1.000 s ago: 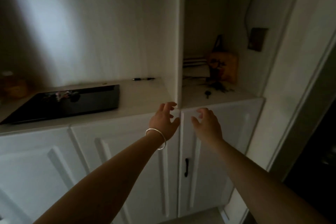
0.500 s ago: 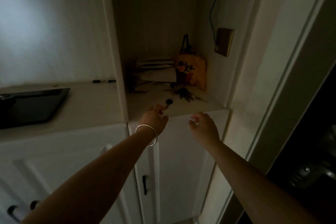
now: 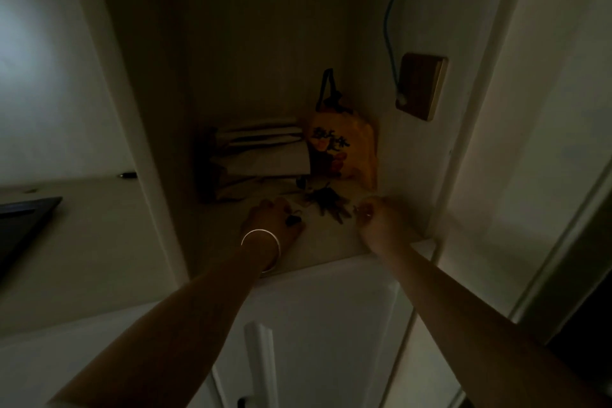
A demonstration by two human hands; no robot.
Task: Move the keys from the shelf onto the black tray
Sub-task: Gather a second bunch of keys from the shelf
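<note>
A dark bunch of keys [image 3: 326, 204] lies on the shelf [image 3: 331, 242] inside the dim right-hand niche. A small separate dark key [image 3: 293, 219] lies just left of the bunch. My left hand [image 3: 270, 220], with a silver bangle on the wrist, rests on the shelf with its fingers against that small key; the dark hides whether it grips it. My right hand [image 3: 377, 219] reaches in from the right, fingers bent, tips just short of the bunch. A corner of the black tray [image 3: 29, 212] shows on the counter at the far left.
Behind the keys stand stacked papers [image 3: 265, 156] and an orange pouch [image 3: 344, 149]. A wall plate [image 3: 420, 86] with a hanging cord sits on the niche's right wall. A partition [image 3: 145, 175] divides niche from counter, where a pen [image 3: 128, 175] lies. Cabinet doors are below.
Both hands have moved forward from the shelf's front edge into the niche. The left now reaches the small key, the right nears the bunch. My view has come closer and turned right.
</note>
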